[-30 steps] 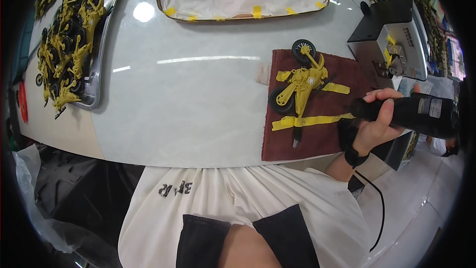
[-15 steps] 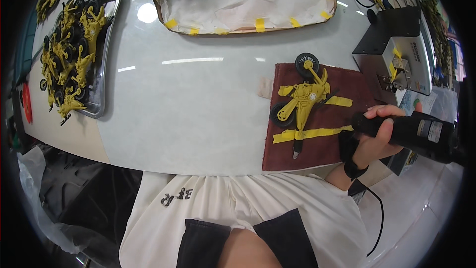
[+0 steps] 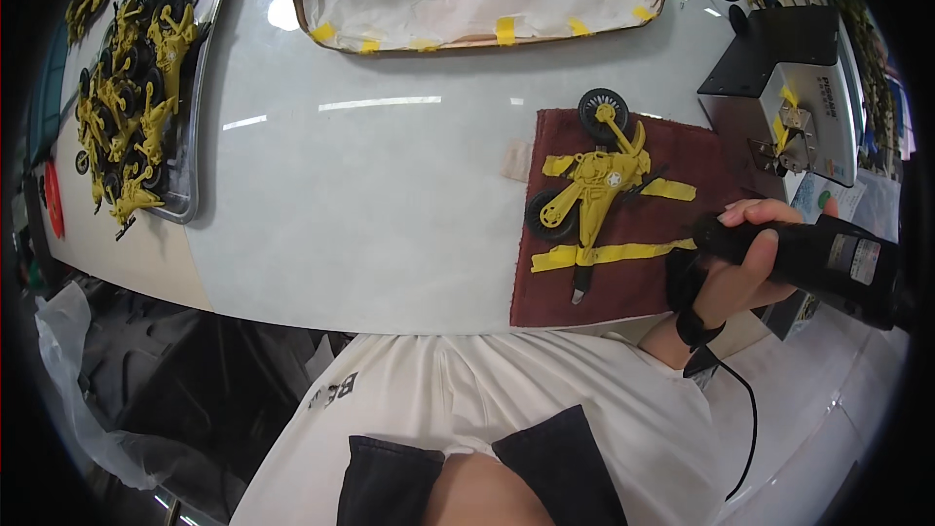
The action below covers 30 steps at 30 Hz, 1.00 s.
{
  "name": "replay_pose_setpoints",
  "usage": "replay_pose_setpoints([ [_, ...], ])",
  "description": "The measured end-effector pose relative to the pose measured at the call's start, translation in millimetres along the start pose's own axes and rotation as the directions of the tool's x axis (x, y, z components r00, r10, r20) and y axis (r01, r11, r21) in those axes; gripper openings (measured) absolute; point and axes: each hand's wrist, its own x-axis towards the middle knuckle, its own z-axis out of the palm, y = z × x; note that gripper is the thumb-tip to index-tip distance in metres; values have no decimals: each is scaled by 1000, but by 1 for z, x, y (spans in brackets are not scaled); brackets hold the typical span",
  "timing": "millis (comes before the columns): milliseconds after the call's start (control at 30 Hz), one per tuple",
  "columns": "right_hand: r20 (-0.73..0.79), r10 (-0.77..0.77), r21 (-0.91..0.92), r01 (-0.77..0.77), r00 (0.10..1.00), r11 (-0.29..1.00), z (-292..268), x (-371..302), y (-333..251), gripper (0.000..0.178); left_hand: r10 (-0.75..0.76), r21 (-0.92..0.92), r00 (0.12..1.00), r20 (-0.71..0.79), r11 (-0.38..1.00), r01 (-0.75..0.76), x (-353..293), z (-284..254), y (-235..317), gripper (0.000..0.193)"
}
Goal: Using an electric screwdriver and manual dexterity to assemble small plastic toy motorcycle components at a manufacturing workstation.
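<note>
My right hand (image 3: 745, 258) is wrapped round the thick body of a black electric screwdriver (image 3: 828, 258), held level above the right edge of a dark red cloth (image 3: 672, 287). A black band circles that wrist. On the cloth lies a yellow toy motorcycle (image 3: 596, 185) with black wheels, on its side, its front wheel past the cloth's far edge. A dark bar with a pale tip (image 3: 580, 289) sticks out at its near end. Strips of yellow tape (image 3: 623, 253) cross the cloth beside and beneath it. No hand touches the motorcycle. My left hand is out of view.
A metal tray (image 3: 207, 78) heaped with similar motorcycles stands at the left. A white-lined tray (image 3: 467, 15) edged with yellow tape lies at the back. At the right is a silver and black box-shaped device (image 3: 818, 107). A black cable (image 3: 753, 409) hangs below my right wrist.
The whole view has shifted a little, with the table and trays slightly higher in the picture. My right hand still grips the screwdriver, and the motorcycle stays in place on the cloth.
</note>
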Motion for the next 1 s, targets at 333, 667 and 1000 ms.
replay_pose_setpoints([
  [333, 2, 51, 11, -51, 999, 999, -14, 1, 5, 64, 38, 3, 999, -16, 999, -38, -2, 0, 8, 31],
  [667, -17, 20, -6, -20, 1000, 1000, -7, -4, 0, 69, 4, 55, 1000, 20, 998, -5, -5, 2, 23, 31],
  [1000, -22, 35, -1, -35, 999, 999, -13, -4, -5, 69, 402, -159, 827, 394, 916, -369, -9, -140, 145, 41],
])
